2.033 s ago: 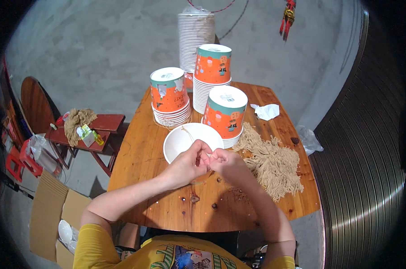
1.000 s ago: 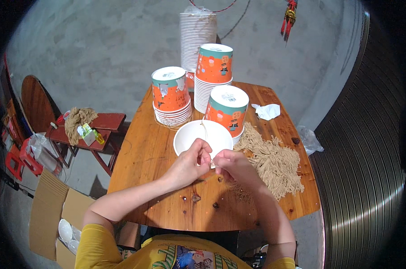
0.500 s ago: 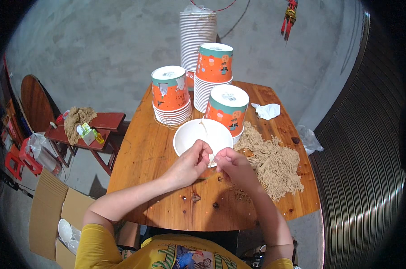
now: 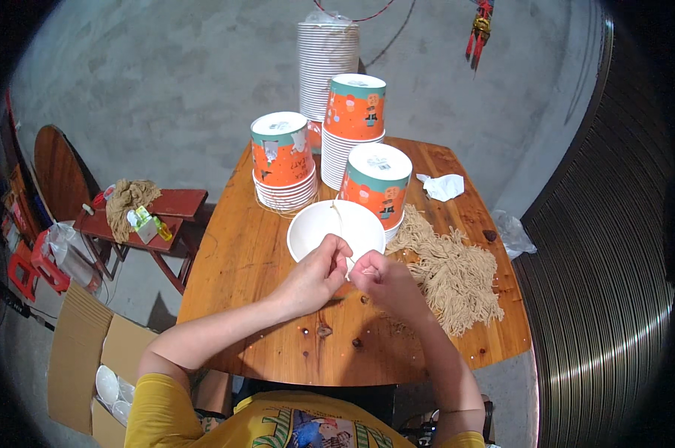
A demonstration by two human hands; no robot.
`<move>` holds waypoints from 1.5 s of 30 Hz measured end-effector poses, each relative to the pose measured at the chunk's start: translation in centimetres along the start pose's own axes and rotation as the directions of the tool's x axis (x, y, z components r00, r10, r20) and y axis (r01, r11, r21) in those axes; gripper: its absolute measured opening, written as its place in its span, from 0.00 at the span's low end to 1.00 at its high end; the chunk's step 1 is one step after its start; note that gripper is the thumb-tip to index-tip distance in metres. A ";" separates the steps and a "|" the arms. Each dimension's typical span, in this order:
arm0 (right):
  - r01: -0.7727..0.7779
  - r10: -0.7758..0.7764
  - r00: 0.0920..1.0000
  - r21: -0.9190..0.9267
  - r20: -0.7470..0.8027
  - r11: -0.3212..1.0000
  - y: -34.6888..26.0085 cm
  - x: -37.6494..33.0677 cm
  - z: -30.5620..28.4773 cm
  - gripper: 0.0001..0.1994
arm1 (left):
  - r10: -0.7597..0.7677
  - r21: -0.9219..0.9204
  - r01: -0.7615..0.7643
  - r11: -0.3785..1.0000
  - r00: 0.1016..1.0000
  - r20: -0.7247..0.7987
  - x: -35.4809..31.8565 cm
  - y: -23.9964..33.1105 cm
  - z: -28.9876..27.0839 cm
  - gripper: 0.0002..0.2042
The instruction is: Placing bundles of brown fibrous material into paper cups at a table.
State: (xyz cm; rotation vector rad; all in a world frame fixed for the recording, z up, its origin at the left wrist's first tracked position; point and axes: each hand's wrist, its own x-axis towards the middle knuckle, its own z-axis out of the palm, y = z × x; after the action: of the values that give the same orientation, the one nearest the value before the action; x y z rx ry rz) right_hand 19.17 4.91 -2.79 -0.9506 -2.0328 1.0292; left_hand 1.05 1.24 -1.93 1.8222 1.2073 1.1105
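A white round paper tub [image 4: 307, 231] stands mouth up on the wooden table in front of me. A thin beige string [image 4: 339, 218] runs down across its inside toward my fingers. Over the tub's near rim, my left hand [image 4: 319, 272] is closed, thumb and finger pinching the string. Close beside it, my right hand [image 4: 386, 282] is also closed on the string, fingers curled in. The string's ends are hidden among the fingers. To the right lies a loose pile of beige strings [image 4: 457, 276].
Upside-down stacks of orange and green paper tubs [image 4: 281, 160] stand behind, with a tall wrapped white stack [image 4: 327, 67] at the back. Crumpled tissue [image 4: 443, 187] lies right on the wooden table [image 4: 233, 299]. A red bench [image 4: 177, 201] and cardboard box [image 4: 80, 351] are at the left.
My right hand has turned and curled over more, shifting slightly left and down. My left hand stays nearly in place at the tub's rim.
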 end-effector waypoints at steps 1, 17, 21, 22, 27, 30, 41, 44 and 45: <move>0.000 0.000 1.000 0.000 0.000 1.000 0.1 -0.1 0.0 0.03 | 0.020 0.042 -0.019 0.999 0.999 -0.025 0.0 -0.1 0.1 0.08; -0.105 0.104 0.994 0.135 0.015 0.985 -0.5 -0.2 -0.2 0.04 | 0.282 0.361 -0.272 0.892 0.959 0.027 -0.2 -0.8 -0.2 0.04; -0.053 0.045 0.998 -0.158 -0.053 0.986 -1.5 -0.9 0.1 0.04 | 0.298 0.460 -0.301 0.836 0.951 0.081 -0.2 -0.3 -0.7 0.03; -0.054 0.046 0.998 -0.159 -0.052 0.986 -1.5 -1.0 0.0 0.04 | 0.312 0.517 -0.314 0.796 0.945 0.095 -0.2 -0.2 -0.7 0.03; 0.157 -0.160 0.987 -0.216 0.005 0.964 -0.4 -1.0 -1.9 0.04 | 0.309 0.426 -0.287 0.858 0.951 0.018 -0.5 -2.0 -1.1 0.03; 0.371 -0.417 0.909 -0.476 0.009 0.798 -1.5 -0.5 -3.0 0.03 | 0.269 0.406 -0.248 0.880 0.963 0.005 -0.8 -2.9 -1.5 0.04; 0.341 -0.389 0.920 -0.404 -0.042 0.849 -2.3 1.2 1.1 0.03 | 0.222 0.316 -0.169 0.933 0.965 -0.140 -2.4 -2.5 -1.5 0.08; 0.401 -0.496 0.861 -0.445 -0.115 0.800 -2.1 1.4 1.4 0.03 | 0.246 0.331 -0.222 0.917 0.969 -0.032 -2.8 -2.5 -1.7 0.09; 0.399 -0.534 0.826 -0.482 -0.181 0.780 -2.1 1.4 1.1 0.03 | 0.247 0.329 -0.224 0.918 0.969 -0.030 -2.8 -2.4 -1.9 0.09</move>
State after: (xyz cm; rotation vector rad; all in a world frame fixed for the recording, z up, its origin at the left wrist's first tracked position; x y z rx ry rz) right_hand 16.94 4.78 -1.20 -0.6831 -2.0994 0.1441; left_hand -2.08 -0.47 -4.04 2.2437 1.2967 1.1689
